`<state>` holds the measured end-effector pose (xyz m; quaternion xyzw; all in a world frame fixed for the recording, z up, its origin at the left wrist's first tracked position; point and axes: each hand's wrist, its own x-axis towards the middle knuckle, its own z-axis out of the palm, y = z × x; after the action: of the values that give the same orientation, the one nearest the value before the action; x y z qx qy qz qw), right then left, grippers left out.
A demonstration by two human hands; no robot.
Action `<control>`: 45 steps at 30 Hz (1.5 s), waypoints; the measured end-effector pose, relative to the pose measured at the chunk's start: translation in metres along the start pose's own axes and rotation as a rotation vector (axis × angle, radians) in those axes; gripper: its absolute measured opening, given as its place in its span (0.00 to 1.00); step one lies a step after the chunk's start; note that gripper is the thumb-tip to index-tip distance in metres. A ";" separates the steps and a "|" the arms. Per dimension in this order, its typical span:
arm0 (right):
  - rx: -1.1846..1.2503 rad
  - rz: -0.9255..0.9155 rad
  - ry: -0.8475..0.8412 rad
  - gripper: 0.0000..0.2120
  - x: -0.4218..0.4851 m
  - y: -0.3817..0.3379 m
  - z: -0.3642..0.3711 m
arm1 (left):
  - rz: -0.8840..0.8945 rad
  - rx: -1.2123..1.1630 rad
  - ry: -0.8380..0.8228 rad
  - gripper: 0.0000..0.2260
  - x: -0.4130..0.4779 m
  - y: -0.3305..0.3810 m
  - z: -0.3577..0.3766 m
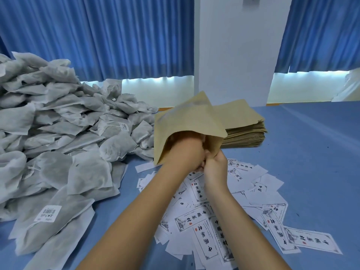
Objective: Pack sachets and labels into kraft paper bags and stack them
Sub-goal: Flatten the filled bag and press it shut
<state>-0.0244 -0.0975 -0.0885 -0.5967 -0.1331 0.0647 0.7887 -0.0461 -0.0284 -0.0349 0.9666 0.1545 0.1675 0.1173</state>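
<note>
Head view: the left hand (pixel 185 151) sits wrist-deep in the mouth of the kraft paper bag (pixel 189 117), so its grip can't be made out. The right hand (pixel 214 166) pinches the bag's rim, holding it above the blue table (pixel 311 152). Blue curtains (pixel 97 36) hang behind. Sachets (pixel 58 133) are heaped at left, labels (pixel 204 221) lie scattered beneath the arms, and a stack of flat bags (pixel 245 133) sits partly hidden behind the bag.

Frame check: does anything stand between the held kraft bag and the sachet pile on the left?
Nothing visible does. The kraft bag is held up, with the right hand pinching its mouth and the left hand tucked into the opening. The sachet pile lies uncovered just left of it.
</note>
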 end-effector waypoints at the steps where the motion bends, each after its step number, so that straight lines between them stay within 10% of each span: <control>1: -0.029 -0.008 0.010 0.11 -0.001 0.001 0.001 | -0.006 0.042 0.119 0.06 -0.011 0.000 0.001; 5: 0.032 0.046 -0.071 0.08 -0.007 -0.001 0.004 | 0.106 0.027 0.582 0.08 -0.041 -0.008 -0.002; 15: -0.002 0.083 -0.180 0.12 -0.017 -0.005 0.006 | -0.124 0.155 -0.142 0.07 -0.005 -0.016 -0.016; 30: 0.224 0.236 -0.092 0.09 -0.008 -0.006 0.001 | -0.051 0.063 0.200 0.10 -0.038 -0.004 -0.030; 39: 0.080 0.225 -0.191 0.09 -0.012 -0.006 0.005 | -0.091 0.182 -0.180 0.10 -0.014 -0.021 -0.010; 45: 0.091 0.271 -0.180 0.06 -0.011 -0.006 0.003 | -0.072 0.212 0.274 0.10 -0.033 -0.018 -0.011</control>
<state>-0.0356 -0.0995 -0.0836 -0.5645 -0.1183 0.2295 0.7840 -0.0843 -0.0213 -0.0398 0.9356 0.2202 0.2761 -0.0017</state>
